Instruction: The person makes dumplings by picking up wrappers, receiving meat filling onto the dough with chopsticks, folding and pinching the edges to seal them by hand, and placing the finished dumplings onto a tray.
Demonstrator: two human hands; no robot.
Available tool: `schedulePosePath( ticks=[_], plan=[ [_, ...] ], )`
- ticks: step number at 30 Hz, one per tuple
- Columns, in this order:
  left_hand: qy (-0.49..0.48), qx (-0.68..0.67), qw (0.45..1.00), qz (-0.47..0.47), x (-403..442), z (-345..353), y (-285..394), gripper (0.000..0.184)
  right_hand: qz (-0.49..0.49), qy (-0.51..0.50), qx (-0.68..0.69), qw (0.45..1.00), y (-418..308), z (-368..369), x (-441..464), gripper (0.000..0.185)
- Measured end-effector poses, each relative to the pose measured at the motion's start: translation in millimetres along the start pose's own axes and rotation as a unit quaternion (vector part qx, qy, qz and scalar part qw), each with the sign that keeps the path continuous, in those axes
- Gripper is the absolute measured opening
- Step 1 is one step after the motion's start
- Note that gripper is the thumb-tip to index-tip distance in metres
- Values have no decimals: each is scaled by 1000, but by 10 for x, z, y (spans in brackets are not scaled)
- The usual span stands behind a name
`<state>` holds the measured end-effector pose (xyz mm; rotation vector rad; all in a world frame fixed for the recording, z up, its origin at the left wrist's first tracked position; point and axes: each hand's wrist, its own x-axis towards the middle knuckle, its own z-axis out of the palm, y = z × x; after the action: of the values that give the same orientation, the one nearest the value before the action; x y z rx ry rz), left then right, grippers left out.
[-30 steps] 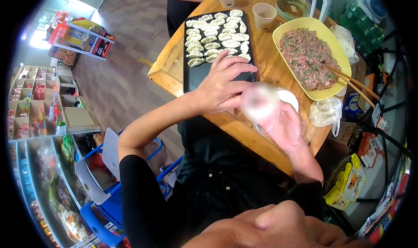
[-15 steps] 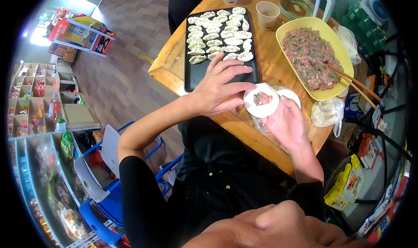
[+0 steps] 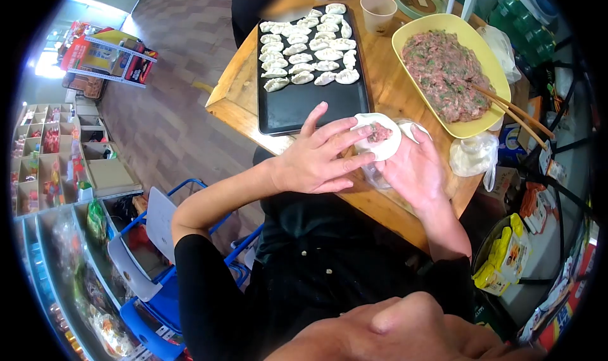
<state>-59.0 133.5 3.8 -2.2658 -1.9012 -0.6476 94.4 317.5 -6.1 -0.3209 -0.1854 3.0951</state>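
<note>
Yellow basin (image 3: 500, 69) of minced filling (image 3: 443, 76), black tray (image 3: 310, 111) of dumplings (image 3: 302, 58)

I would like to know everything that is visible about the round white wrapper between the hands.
The wrapper is a thin-looking white disc, apparently dough, lying open and unfolded. A small clump of pink, green-flecked filling sits around its middle. The right hand supports it, while fingers of the left hand reach over its left side, above the table.
</note>
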Motion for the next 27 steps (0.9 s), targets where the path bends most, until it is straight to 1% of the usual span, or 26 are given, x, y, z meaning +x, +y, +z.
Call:
schedulePosePath(
  ticks=[3, 5, 6, 8, 9, 11, 12, 13, 14, 15, 16, 17, 18, 20, 22, 23, 25, 26, 27],
  plan=[
    [-1, 11, 1000, 1, 48, 107, 78, 52, -1, 28, -28, 999, 22, 89, -6, 62],
    [4, 27, 1000, 4, 35, 206, 105, 58, 1, 33, -25, 999, 22, 78, 0, 63],
    [5, 26, 1000, 6, 56, 204, 124, 58, 4, 36, -23, 999, 19, 70, 3, 63],
    [15, 8, 1000, -22, 95, 192, 170, 60, 5, 31, -11, 999, 34, 47, 0, 61],
    [15, 7, 1000, -21, 139, 187, 192, 60, 9, 25, 2, 1000, 41, 29, -6, 60],
    [29, -1, 996, -79, 242, 198, 237, 63, 8, 21, 1, 1000, 54, -13, -17, 57],
    [31, 0, 996, -78, 269, 212, 249, 63, 8, 15, 0, 1000, 58, -19, -21, 55],
    [10, -3, 997, -81, 292, 223, 264, 64, 8, 13, -2, 1000, 64, -12, -26, 55],
    [-10, -3, 996, -83, 310, 220, 265, 65, 9, 40, -23, 999, 66, 3, -24, 54],
    [3, 0, 998, -63, 292, 230, 258, 65, 8, 62, -46, 997, 65, 27, -24, 53],
    [21, -4, 999, -47, 306, 196, 257, 63, 8, 53, -65, 996, 62, 25, -38, 53],
    [43, -30, 997, -51, 332, 114, 238, 61, 19, 22, -36, 999, 42, -29, -56, 54],
    [66, -51, 995, -51, 377, 8, 179, 60, 32, -13, -10, 999, 30, -56, -53, 55],
    [98, -79, 987, -95, 573, -212, -30, 44, 19, 20, -9, 1000, 98, 60, -62, 55],
    [151, -46, 980, -118, 839, -252, -358, 37, 16, -1, -6, 1000, 141, 122, -44, 56],
    [178, -29, 976, -121, 997, -228, -534, 33, 36, 8, -31, 999, 144, 111, -33, 57],
    [213, 47, 968, -125, 1276, -68, -927, 26, 47, -12, -43, 998, 160, 139, 3, 57],
    [196, 106, 967, -128, 1491, 91, -1198, 28, 36, -2, -46, 998, 168, 99, -51, 56],
    [183, 146, 964, -128, 1588, 226, -1374, 29, 48, -5, -37, 998, 162, 41, -43, 56]
  ],
)
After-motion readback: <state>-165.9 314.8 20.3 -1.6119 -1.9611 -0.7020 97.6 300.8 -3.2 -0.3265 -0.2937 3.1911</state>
